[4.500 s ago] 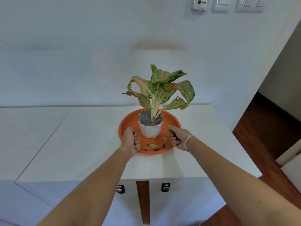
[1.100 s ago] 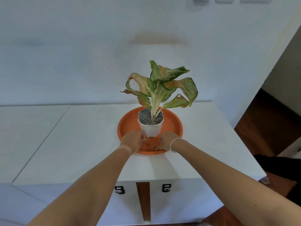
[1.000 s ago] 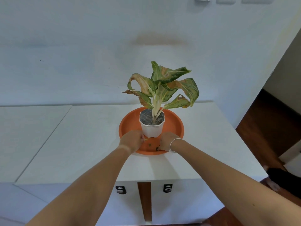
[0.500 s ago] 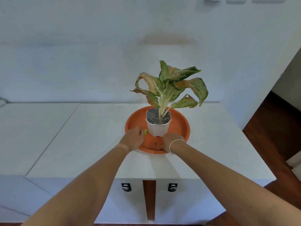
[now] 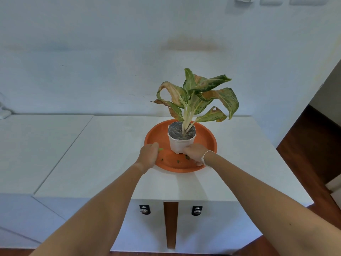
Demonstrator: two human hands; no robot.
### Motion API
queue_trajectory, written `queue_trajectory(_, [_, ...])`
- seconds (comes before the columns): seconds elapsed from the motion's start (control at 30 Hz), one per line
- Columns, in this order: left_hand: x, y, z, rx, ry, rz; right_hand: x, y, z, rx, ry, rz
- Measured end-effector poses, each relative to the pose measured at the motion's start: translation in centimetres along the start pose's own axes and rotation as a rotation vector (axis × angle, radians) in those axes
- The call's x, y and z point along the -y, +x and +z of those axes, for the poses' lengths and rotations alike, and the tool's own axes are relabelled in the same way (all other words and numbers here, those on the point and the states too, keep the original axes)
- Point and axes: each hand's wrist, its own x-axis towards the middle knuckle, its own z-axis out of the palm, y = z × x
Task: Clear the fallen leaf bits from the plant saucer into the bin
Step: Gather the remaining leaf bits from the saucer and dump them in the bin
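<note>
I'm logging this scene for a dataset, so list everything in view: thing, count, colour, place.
saucer: one, orange, on cabinet top
pot: one, white, on saucer
plant: one, green with browning leaves, in pot
leaf bits: a few, green, saucer front
cabinet: white, against wall
knobs: two, metal, cabinet front
wall plates: white, top right
left hand: closed on a green bit, saucer's left rim
right hand: at pot base
</note>
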Motion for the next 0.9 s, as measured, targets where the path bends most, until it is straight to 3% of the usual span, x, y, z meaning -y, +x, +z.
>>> queue_trajectory(0.17, [0.4, 0.5, -0.6, 0.033, -0.209, -0.130, -1.1, 0.3, -0.2, 0.076, 0.533, 0.105])
queue_trajectory(0.47, [0.5, 0.6, -0.7, 0.021, -0.305, -0.129, -1.4, -0.4, -0.5, 0.080, 0.843, 0.183])
queue_trajectory(0.63, [0.4, 0.5, -0.7, 0.016, -0.242, -0.110, -1.2, -0.2, -0.2, 0.006, 0.465, 0.094])
queue_trajectory(0.77, [0.4, 0.6, -0.9, 0.036, -0.322, -0.126, -1.1, -0.3, -0.2, -0.023, 0.177, 0.000])
queue_trajectory(0.9, [0.3, 0.4, -1.2, 0.015, -0.299, -0.170, -1.3, 0.4, 0.4, -0.114, -0.175, -0.176])
